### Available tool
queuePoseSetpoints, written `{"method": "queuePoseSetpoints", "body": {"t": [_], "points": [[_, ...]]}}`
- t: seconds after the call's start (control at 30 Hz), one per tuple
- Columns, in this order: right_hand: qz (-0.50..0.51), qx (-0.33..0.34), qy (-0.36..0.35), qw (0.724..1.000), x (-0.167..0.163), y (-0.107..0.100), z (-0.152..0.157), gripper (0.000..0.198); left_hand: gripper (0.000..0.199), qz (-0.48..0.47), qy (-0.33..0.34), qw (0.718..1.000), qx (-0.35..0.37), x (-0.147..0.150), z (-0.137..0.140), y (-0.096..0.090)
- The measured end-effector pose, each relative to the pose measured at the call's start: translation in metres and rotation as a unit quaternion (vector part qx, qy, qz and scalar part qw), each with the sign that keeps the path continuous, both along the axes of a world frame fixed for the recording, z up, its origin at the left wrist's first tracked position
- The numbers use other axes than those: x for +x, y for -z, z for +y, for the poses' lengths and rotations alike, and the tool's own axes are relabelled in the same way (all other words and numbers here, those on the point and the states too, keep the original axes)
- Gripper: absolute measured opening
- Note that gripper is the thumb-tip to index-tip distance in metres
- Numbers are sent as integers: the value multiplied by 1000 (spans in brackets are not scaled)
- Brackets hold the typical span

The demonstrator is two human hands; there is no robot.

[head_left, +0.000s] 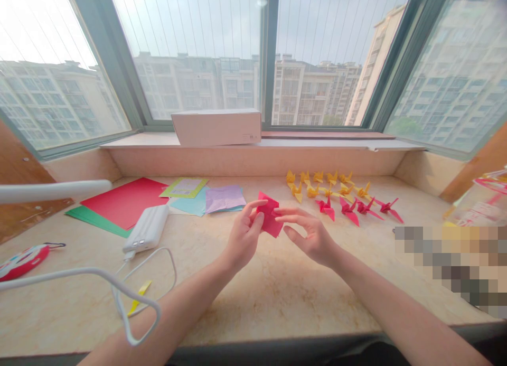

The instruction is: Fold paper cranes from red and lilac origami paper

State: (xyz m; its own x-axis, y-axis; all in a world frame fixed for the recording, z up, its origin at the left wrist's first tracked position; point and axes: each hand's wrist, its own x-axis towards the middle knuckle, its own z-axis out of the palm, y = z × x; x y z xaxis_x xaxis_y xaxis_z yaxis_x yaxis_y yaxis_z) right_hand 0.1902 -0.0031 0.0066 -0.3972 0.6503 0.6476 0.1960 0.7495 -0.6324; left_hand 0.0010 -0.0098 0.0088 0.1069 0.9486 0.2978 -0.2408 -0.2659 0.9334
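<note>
Between my hands, above the stone counter, is a partly folded piece of red origami paper point(271, 218). My left hand point(244, 231) pinches its left edge between thumb and fingers. On the other side, my right hand point(311, 234) has its fingers stretched out and apart, with the fingertips at the paper's right edge; whether they press on it I cannot tell. Several red paper cranes point(350, 212) stand to the right of my right hand. Behind them, several yellow paper cranes point(312, 190) stand in two rows.
Red sheets point(127, 199), a green sheet point(97, 221) and a lilac sheet point(225, 198) lie at the back left. A white power bank point(147, 227) with a looped white cable point(174, 263) sits nearer. A white box point(217, 129) rests on the windowsill; a clear container point(481, 205) stands far right.
</note>
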Motion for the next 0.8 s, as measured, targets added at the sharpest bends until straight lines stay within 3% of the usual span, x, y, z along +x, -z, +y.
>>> {"method": "queuePoseSetpoints", "body": {"t": [0.23,0.4,0.8], "points": [[-62,74,10,995,3,4,4,30,22,8,-2,1000,-3,0,1,0],[-63,98,13,993,5,6,8,20,22,10,19,1000,-15,0,-3,-1],[-121,142,53,981,7,8,8,16,25,10,73,996,-41,3,-6,-4]]}}
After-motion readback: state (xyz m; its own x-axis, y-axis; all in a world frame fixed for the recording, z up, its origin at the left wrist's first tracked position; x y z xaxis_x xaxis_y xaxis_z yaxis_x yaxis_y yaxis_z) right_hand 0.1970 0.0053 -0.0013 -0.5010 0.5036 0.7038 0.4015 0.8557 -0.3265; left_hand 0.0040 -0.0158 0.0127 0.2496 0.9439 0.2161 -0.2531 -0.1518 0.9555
